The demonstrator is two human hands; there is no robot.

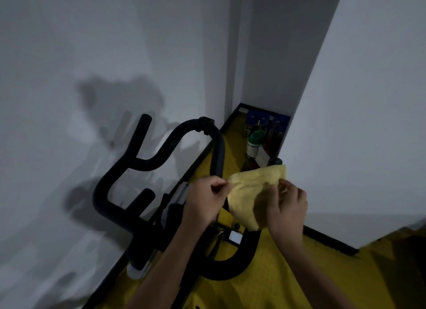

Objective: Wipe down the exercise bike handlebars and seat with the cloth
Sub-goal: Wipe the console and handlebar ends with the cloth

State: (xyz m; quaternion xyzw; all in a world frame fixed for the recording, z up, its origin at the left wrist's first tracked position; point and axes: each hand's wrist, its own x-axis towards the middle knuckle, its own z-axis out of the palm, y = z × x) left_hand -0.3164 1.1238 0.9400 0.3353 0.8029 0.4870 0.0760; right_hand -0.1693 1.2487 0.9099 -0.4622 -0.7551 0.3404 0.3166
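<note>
Cloth held in both hands above the bike handlebars

Cloth (252,193), pale yellow and crumpled, hangs stretched between the two hands near the middle of the scene, just over the right side of the black handlebars (147,163). The left hand (207,199) has its grip closed on the cloth's left corner, thumb and curled fingers pinching the edge. The right hand (284,207) has its grip curled round the cloth's right side, fingers bunched into the fabric. Both forearms reach in from the near edge. The handlebars loop out to the left and far side, their curved black bars standing before a grey wall (92,55). Below lies a yellow floor (265,281) edged with a dark skirting. In the far corner stand a green-topped bottle (253,142) and blue boxes (258,119), well apart from the hands
</note>
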